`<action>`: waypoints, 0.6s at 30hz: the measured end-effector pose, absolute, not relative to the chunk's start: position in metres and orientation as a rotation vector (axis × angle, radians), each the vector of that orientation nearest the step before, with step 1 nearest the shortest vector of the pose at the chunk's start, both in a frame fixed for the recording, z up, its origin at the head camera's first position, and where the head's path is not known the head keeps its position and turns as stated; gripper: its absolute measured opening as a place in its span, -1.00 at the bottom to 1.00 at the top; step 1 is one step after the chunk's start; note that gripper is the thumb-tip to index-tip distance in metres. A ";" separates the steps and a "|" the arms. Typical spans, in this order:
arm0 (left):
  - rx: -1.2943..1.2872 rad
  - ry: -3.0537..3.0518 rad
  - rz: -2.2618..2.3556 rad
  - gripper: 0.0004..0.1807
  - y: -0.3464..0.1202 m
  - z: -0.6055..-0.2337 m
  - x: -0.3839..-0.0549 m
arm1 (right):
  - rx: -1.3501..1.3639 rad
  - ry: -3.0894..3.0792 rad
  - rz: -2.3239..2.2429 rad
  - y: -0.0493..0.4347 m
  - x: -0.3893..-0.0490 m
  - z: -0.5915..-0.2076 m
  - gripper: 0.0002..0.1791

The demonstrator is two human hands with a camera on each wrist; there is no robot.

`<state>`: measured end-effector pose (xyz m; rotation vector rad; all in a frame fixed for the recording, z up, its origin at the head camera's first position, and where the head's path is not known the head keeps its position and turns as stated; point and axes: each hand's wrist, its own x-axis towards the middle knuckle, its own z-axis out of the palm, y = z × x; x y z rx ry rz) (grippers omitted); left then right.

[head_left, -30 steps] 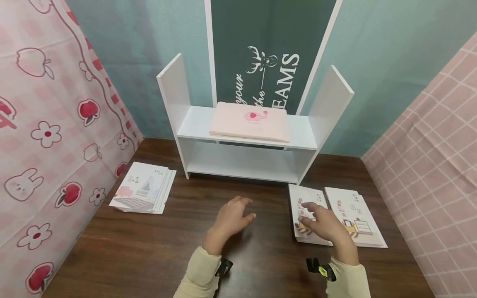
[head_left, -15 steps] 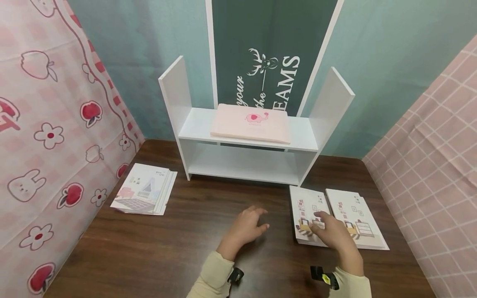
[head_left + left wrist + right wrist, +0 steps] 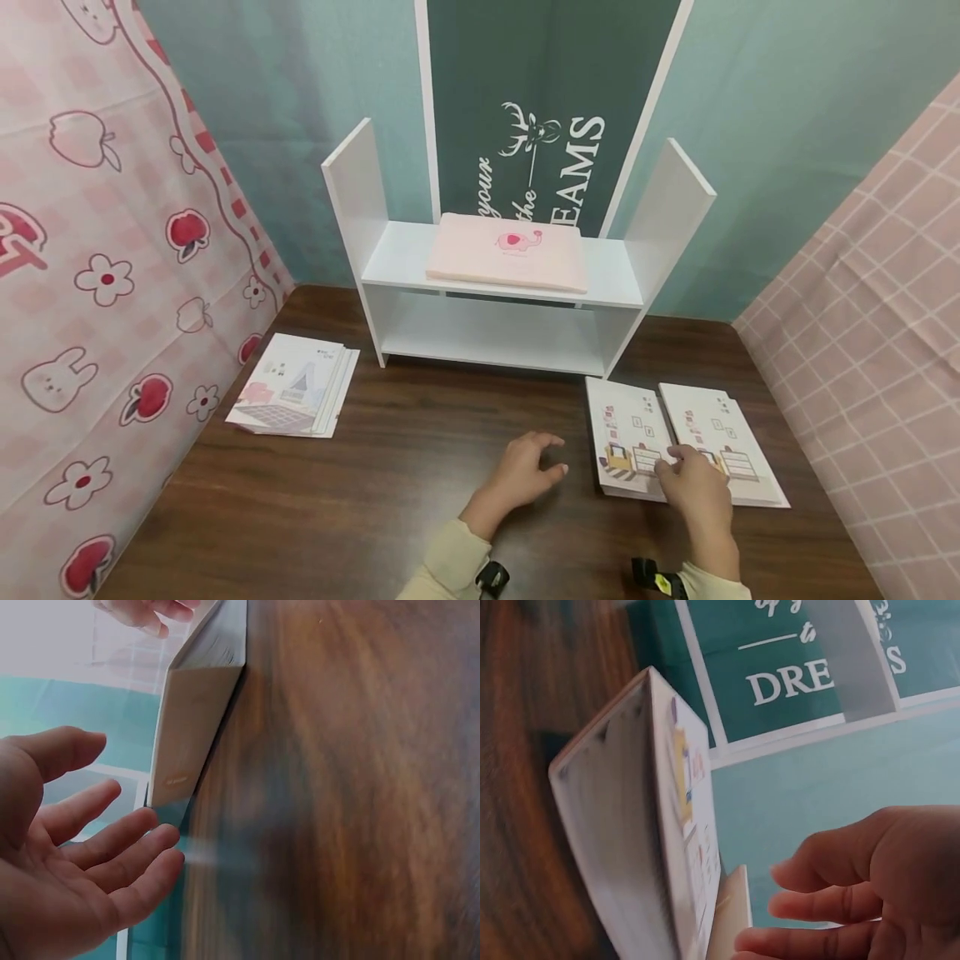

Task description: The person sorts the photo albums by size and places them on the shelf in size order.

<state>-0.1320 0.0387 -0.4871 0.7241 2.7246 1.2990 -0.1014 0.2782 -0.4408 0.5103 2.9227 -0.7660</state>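
Note:
In the head view a thick white-covered book with a room drawing lies on the table at the right. A second book with a matching cover lies right beside it, on its right. My left hand, fingers spread and loosely bent, hovers over the wood just left of the thick book, holding nothing. My right hand is over the near part of the two books, its fingertips overlapping the gap between them. The right wrist view shows the thick book's page edges and my relaxed fingers apart from it.
A white two-level shelf stands at the back, with a pink elephant-print item flat on its upper board. Several thin booklets lie stacked at the left. Patterned cloths hang at both sides of the brown table.
My left hand has moved right and a little nearer to me, toward the thick book. The right hand has slid right and nearer to me, from the thick book toward the gap.

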 end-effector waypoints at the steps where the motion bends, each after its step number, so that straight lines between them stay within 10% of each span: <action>1: 0.711 2.713 1.321 -0.65 0.040 -0.488 -0.131 | 0.540 2.923 -0.766 0.279 -0.100 -0.442 -0.52; 18: 0.309 2.347 1.662 -0.45 0.076 -0.504 -0.127 | 0.800 2.914 -0.665 0.280 -0.081 -0.471 -0.63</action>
